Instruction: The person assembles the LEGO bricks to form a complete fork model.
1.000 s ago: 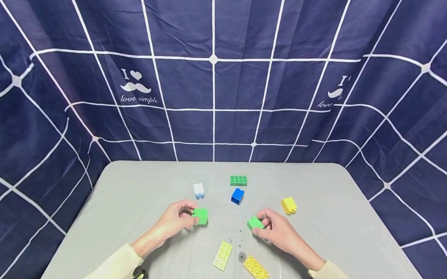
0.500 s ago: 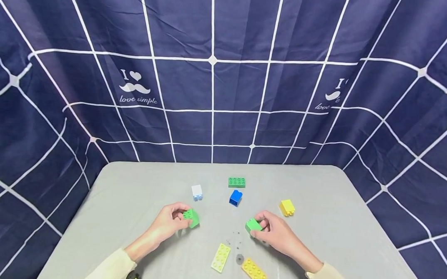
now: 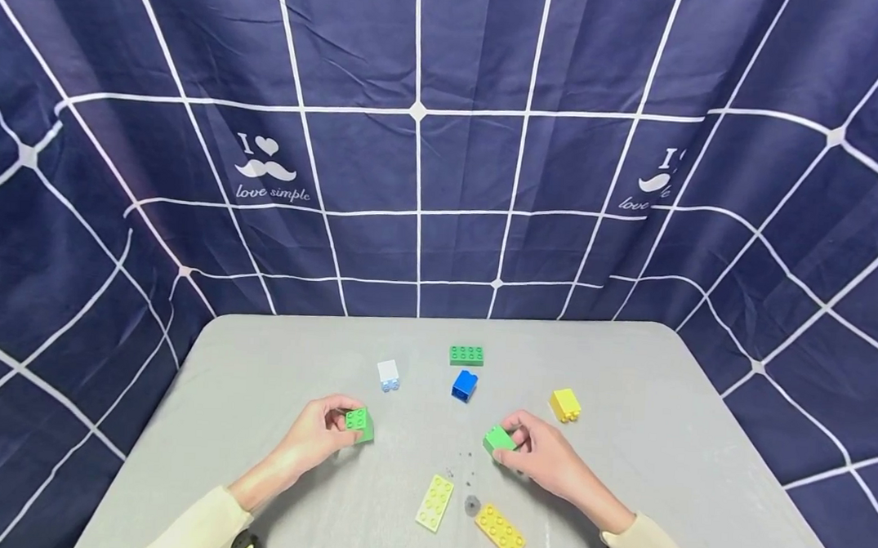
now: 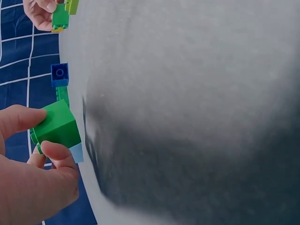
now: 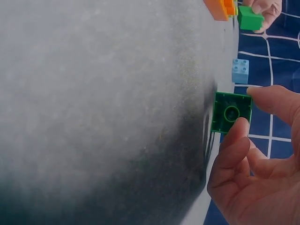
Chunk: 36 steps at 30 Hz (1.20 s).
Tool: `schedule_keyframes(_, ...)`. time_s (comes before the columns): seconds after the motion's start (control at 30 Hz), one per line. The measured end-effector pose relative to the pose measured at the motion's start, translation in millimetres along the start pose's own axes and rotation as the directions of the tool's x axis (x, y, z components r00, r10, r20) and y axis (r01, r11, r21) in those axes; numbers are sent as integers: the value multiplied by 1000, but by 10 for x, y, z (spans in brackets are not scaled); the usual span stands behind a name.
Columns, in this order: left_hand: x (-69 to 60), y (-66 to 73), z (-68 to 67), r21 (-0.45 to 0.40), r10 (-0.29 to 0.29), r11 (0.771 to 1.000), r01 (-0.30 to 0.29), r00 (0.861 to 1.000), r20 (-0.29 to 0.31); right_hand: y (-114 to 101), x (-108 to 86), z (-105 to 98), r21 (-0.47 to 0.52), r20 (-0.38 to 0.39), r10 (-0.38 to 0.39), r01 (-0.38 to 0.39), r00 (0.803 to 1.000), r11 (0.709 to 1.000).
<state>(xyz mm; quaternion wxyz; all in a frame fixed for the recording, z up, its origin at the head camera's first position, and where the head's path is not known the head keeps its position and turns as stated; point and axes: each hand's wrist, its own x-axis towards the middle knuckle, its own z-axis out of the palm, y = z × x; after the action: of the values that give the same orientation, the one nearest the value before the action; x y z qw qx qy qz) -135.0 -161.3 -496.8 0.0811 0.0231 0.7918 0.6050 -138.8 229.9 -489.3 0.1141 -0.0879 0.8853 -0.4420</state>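
My left hand (image 3: 316, 434) pinches a small green brick (image 3: 360, 424) between thumb and fingers, its studs facing up in the head view. In the left wrist view that green brick (image 4: 58, 123) shows smooth sides, with studs toward the palm side. A second small green brick (image 3: 500, 440) is pinched by my right hand (image 3: 550, 459), to the right across the table. Its hollow underside (image 5: 231, 112) faces the right wrist camera. The two held bricks are apart.
On the grey table (image 3: 273, 365) lie a light blue brick (image 3: 388, 374), a blue brick (image 3: 464, 385), a long green brick (image 3: 466, 356) and a yellow brick (image 3: 566, 405). Nearer are a pale yellow-green brick (image 3: 435, 503) and an orange-yellow brick (image 3: 500, 532). A dark curtain (image 3: 458, 177) stands behind.
My left hand has moved left with its green brick and turned it, so that the studs now show on top. My right hand has stayed nearly still, holding its brick.
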Motion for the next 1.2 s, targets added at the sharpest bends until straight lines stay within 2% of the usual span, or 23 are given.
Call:
schedule_keyframes(0.3, -16, -68, -52, 30, -7, 1000, 8, 1000, -20, 17, 29, 6, -14, -6, 10, -10, 1000, 1000)
schedule_keyframes(0.67, -4, -111, -77, 57, 63, 996, -62, 998, -24, -29, 10, 2, 1, -9, -8, 8, 1000, 1000)
schedule_keyframes(1.03, -11, -162, -137, 41, 42, 998, -44, 998, 45, -7, 27, 27, -28, -35, -3, 2, 999, 1000)
schedule_keyframes(1.2, -25, -173, -144, 37, 37, 999, -39, 998, 58, -25, 4, 54, -55, -53, 2, -4, 999, 998)
